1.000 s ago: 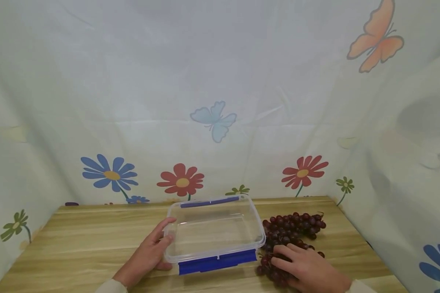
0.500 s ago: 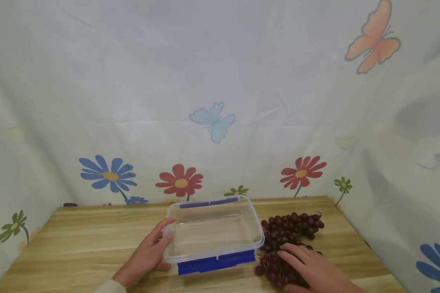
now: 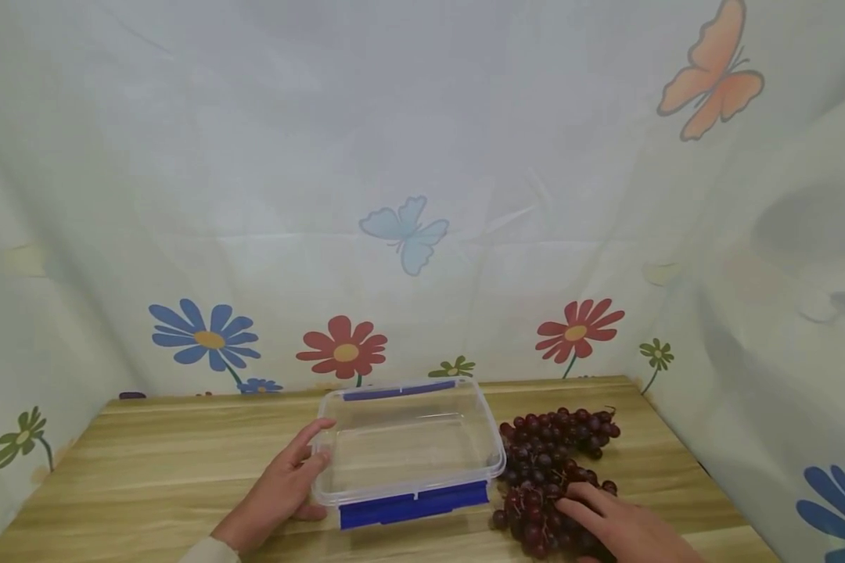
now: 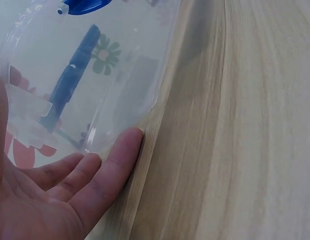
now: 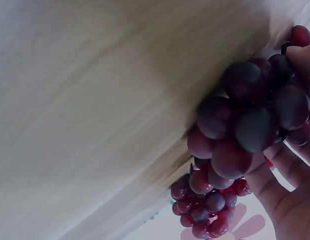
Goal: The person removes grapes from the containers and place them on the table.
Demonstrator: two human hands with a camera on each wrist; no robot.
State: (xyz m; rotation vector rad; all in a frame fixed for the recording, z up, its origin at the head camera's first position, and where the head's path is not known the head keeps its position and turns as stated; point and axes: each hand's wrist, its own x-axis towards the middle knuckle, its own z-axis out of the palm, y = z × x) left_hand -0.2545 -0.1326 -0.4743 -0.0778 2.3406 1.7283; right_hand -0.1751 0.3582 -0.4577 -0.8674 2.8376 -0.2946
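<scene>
A clear plastic food container (image 3: pixel 401 450) with blue clips stands on the table in the head view. My left hand (image 3: pixel 285 481) holds its left side, the fingers along the outer wall; the left wrist view shows the fingers (image 4: pixel 107 175) against the clear plastic. To the right of the container lie dark red grapes (image 3: pixel 559 434) in bunches. My right hand (image 3: pixel 627 528) grips the nearest bunch of grapes (image 3: pixel 531 520) from its right side. In the right wrist view the thumb and fingers go round that bunch (image 5: pixel 255 130), which partly hides them.
The wood-grain table (image 3: pixel 183 461) extends left of the container and right of the grapes. Behind it hangs a pale curtain (image 3: pixel 422 313) printed with flowers and butterflies, which also closes off both sides.
My right hand has shifted right and toward me over the near grapes, uncovering more of them. The left hand and container hold the same place.
</scene>
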